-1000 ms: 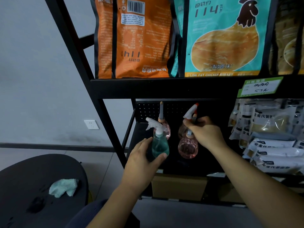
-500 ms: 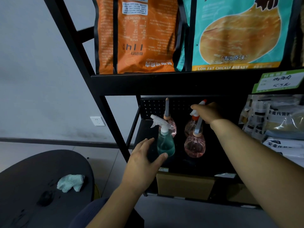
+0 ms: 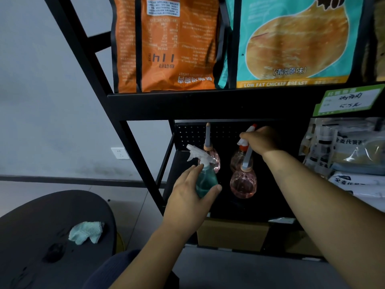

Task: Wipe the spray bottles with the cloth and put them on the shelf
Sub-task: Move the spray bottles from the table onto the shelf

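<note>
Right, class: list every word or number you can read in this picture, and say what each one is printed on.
"LOW FAT CHICKEN BREAST": teal bag, bottom band.
"(清淡原味)": same teal bag.
"114", upside down: orange bag.
"5.5元", handwritten: green price tag; the line above it is unclear.
"全麦代餐": clear packets, partly cut off.
Orange bag's small print: too blurred.

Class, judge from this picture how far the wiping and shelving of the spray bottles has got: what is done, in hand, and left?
Done: four bottles stand on the shelf, and the cloth lies set aside on the table. In hand: the left hand grips the teal bottle; the right hand holds a rear pink bottle by its sprayer. Left: apparently only letting go.
</note>
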`<state>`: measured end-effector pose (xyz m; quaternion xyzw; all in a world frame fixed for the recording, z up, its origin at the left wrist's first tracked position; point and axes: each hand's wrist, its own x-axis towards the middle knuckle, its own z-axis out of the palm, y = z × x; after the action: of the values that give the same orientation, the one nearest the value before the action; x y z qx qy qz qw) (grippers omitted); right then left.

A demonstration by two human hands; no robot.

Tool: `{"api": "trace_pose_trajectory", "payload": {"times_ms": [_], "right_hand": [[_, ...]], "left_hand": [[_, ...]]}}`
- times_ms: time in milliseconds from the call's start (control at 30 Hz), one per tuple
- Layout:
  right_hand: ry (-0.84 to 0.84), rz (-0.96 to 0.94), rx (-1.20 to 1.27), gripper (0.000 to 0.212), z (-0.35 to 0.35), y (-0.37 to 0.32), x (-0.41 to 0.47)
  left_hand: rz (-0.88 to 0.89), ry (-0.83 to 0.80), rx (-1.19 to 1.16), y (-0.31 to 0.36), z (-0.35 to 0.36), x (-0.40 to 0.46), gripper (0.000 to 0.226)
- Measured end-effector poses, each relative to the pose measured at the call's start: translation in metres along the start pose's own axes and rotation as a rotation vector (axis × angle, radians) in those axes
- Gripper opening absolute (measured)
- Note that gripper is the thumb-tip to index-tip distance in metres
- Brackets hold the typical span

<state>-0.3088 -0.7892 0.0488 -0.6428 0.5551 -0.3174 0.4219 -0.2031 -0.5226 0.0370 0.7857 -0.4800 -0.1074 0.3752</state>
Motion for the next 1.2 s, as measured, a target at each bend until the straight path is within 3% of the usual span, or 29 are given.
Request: {"api": "trace_pose_trajectory", "payload": {"times_ms": [400,700,933,1133,1200], "right_hand": [[-0.073,-0.116,-0.115,0.026,-0.008,-0.007,0.006],[-0.089,-0.115,-0.157,0.008,-0.009,-0.009,0.009],[-0.089,-0.137,-0.174,0.007,-0.006,-0.009,0.013],[-0.087,-0.126,-0.101,0.014,-0.007,-0.008,0.007],[-0.059,-0.114,-0.025,0.033,-0.010,-0.006,-0.001]], "left_hand": [[0.030,0.007,-0.011,0.025,0.016,0.016,0.082],[0.037,-0.002,-0.009,0.025,0.025,0.012,0.079],[0.029,-0.013,0.001,0.021,0.025,0.010,0.079],[0.010,-0.016,-0.014,0.017,0.026,0.007,0.077],[0.011,-0.014,-0.012,0.017,0.025,0.007,0.077]]}}
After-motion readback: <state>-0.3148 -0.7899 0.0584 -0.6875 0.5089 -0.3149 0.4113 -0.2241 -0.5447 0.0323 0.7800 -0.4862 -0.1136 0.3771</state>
